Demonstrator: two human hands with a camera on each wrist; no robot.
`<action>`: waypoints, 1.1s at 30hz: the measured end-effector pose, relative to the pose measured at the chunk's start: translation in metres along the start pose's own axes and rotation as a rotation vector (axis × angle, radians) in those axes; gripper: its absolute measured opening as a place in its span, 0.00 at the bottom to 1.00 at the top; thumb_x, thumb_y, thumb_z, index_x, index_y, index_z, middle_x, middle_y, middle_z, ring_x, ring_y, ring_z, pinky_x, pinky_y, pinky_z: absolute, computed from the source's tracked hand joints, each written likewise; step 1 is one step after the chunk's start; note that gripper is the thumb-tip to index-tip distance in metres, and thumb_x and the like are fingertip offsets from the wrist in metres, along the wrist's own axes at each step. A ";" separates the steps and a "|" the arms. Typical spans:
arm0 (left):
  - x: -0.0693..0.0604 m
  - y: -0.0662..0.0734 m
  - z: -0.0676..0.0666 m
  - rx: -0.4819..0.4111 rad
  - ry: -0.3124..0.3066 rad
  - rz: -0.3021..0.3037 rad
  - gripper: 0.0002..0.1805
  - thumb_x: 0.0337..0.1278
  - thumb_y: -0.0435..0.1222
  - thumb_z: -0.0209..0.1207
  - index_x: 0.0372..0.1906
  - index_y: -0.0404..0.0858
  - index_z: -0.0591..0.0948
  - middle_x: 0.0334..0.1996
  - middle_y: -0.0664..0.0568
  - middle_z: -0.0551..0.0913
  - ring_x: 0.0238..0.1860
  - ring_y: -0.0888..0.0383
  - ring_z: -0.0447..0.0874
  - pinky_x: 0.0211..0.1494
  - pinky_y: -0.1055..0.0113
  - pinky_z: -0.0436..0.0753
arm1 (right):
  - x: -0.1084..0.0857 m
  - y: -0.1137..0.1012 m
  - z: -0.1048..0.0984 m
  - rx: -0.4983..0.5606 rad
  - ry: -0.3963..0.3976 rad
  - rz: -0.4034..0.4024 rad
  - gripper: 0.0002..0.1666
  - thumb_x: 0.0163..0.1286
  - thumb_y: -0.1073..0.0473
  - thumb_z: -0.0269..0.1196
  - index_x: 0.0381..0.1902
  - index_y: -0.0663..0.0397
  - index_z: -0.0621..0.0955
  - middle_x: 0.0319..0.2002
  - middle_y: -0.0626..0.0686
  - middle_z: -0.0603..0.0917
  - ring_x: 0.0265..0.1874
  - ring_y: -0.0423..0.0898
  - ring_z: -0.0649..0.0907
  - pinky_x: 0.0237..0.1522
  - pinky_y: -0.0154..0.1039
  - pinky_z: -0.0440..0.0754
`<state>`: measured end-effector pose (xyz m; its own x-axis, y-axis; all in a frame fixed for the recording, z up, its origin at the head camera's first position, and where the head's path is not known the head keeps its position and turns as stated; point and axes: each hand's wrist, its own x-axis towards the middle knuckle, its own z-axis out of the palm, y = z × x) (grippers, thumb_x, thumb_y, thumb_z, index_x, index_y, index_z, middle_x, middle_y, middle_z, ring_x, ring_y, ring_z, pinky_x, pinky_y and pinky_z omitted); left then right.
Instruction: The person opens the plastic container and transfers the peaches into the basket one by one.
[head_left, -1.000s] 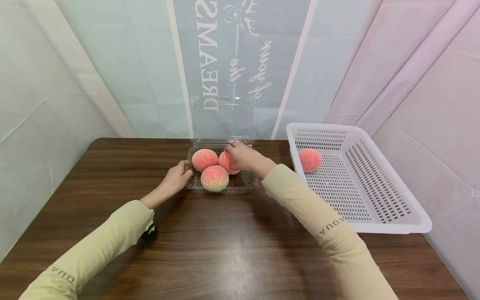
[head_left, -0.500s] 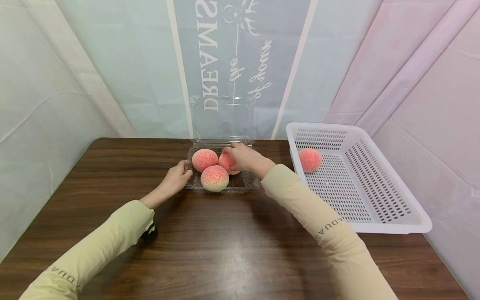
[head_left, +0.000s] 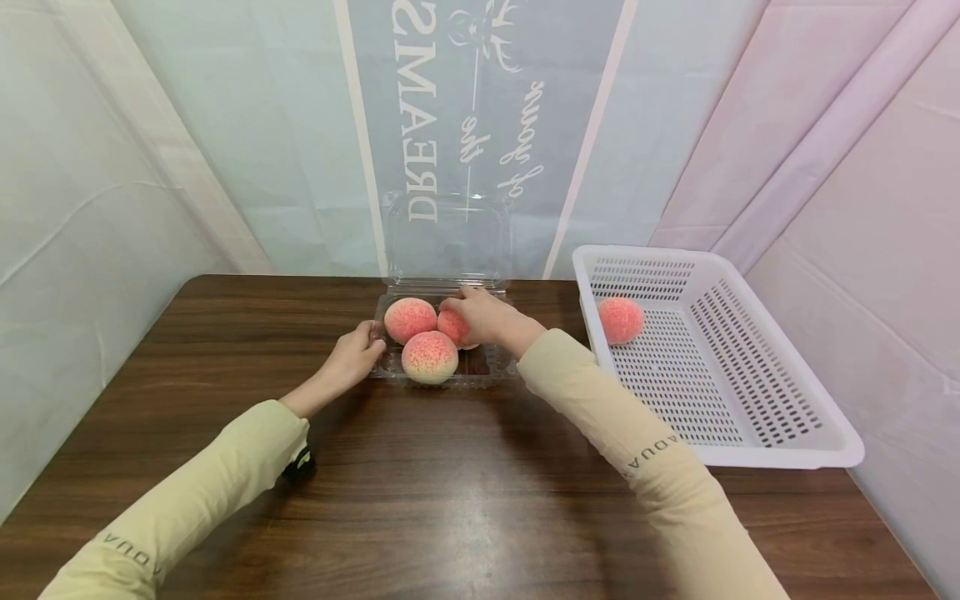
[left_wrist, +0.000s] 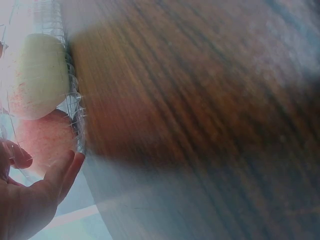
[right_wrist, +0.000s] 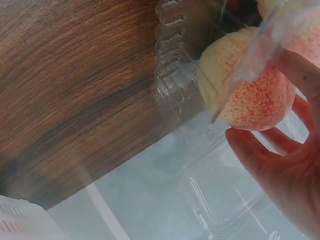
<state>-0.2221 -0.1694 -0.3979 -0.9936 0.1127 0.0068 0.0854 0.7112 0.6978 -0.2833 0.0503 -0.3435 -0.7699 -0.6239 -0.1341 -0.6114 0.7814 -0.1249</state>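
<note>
Resting inside a clear plastic box [head_left: 491, 368], a round pink-and-cream speckled peach [right_wrist: 250, 90] is pinched by the fingers of the right hand [head_left: 489, 320], beside 2 similar peaches [head_left: 429, 357]. The left hand [head_left: 351, 357] pinches the box's left edge. Rightward on the brown wooden table [head_left: 390, 467], a white perforated plastic basket [head_left: 765, 457] holds 1 pink peach [head_left: 622, 321].

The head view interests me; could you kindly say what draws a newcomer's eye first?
Probably the three pink peaches in the clear box at the back of the table, where the right hand grips one and the left hand holds the box's left edge. Next comes the white basket on the right, with a lone peach near its left wall.
</note>
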 end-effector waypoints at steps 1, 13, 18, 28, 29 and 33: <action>0.000 0.000 0.000 0.000 0.000 0.001 0.23 0.58 0.32 0.41 0.57 0.23 0.64 0.45 0.33 0.75 0.42 0.47 0.74 0.44 0.56 0.73 | 0.000 0.000 0.000 0.001 -0.006 0.005 0.36 0.49 0.52 0.70 0.58 0.45 0.73 0.53 0.58 0.69 0.50 0.55 0.72 0.49 0.47 0.73; -0.002 0.002 0.000 -0.001 0.008 0.017 0.24 0.57 0.32 0.42 0.56 0.22 0.65 0.45 0.32 0.76 0.44 0.46 0.73 0.47 0.54 0.73 | 0.001 -0.001 0.004 0.001 -0.062 0.034 0.40 0.49 0.53 0.69 0.62 0.42 0.70 0.58 0.62 0.65 0.55 0.60 0.69 0.50 0.51 0.72; -0.002 0.002 0.000 -0.002 0.008 0.019 0.23 0.57 0.32 0.42 0.56 0.22 0.65 0.45 0.32 0.75 0.45 0.46 0.73 0.48 0.53 0.73 | 0.000 -0.001 0.006 0.059 -0.072 0.057 0.41 0.46 0.55 0.70 0.61 0.41 0.70 0.60 0.63 0.63 0.56 0.60 0.67 0.50 0.52 0.72; -0.003 0.003 -0.001 0.008 0.010 0.031 0.24 0.56 0.33 0.42 0.56 0.21 0.65 0.41 0.35 0.75 0.40 0.47 0.73 0.43 0.56 0.73 | 0.000 0.001 0.014 0.077 -0.124 0.070 0.43 0.45 0.56 0.72 0.61 0.41 0.69 0.54 0.60 0.66 0.49 0.54 0.70 0.44 0.48 0.74; -0.003 0.003 -0.001 0.008 0.010 0.031 0.24 0.56 0.33 0.42 0.56 0.21 0.65 0.41 0.35 0.75 0.40 0.47 0.73 0.43 0.56 0.73 | 0.000 0.002 0.014 0.078 -0.123 0.069 0.43 0.45 0.56 0.72 0.61 0.41 0.69 0.54 0.60 0.66 0.49 0.55 0.70 0.44 0.49 0.74; -0.003 0.004 -0.001 0.007 0.002 0.023 0.24 0.56 0.33 0.41 0.56 0.21 0.64 0.41 0.35 0.75 0.39 0.48 0.72 0.42 0.57 0.72 | -0.001 0.002 0.015 0.079 -0.119 0.060 0.42 0.46 0.57 0.71 0.61 0.41 0.69 0.54 0.60 0.66 0.49 0.55 0.69 0.44 0.48 0.74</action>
<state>-0.2189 -0.1679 -0.3948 -0.9916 0.1272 0.0241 0.1084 0.7134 0.6923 -0.2814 0.0523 -0.3581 -0.7750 -0.5767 -0.2585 -0.5447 0.8170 -0.1894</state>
